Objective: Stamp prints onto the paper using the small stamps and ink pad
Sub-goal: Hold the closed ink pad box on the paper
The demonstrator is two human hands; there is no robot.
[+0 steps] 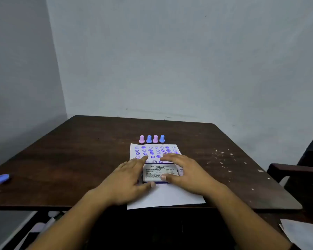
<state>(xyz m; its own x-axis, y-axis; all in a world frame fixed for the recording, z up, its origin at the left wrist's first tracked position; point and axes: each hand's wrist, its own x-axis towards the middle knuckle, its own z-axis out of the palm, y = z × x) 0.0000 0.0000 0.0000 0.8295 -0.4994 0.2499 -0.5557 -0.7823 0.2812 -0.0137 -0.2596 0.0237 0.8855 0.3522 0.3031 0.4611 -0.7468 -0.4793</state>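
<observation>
A white paper (167, 197) lies at the table's near edge, its far half covered with several blue stamped prints (153, 150). On its middle rests the ink pad (160, 173), lid closed, label side up. My left hand (130, 175) grips the pad's left side with the thumb at its near edge. My right hand (185, 171) holds the right side, thumb on the lid's front. Beyond the paper, several small stamps stand upright in a row: pink (141, 139), blue (149, 139), pink (155, 139), blue (162, 138).
The dark wooden table (90, 152) has white specks (222, 159) on its right part. A purple-blue oval object (0, 179) lies near the left edge. A chair arm (294, 170) stands at the right. Plain walls rise behind the table.
</observation>
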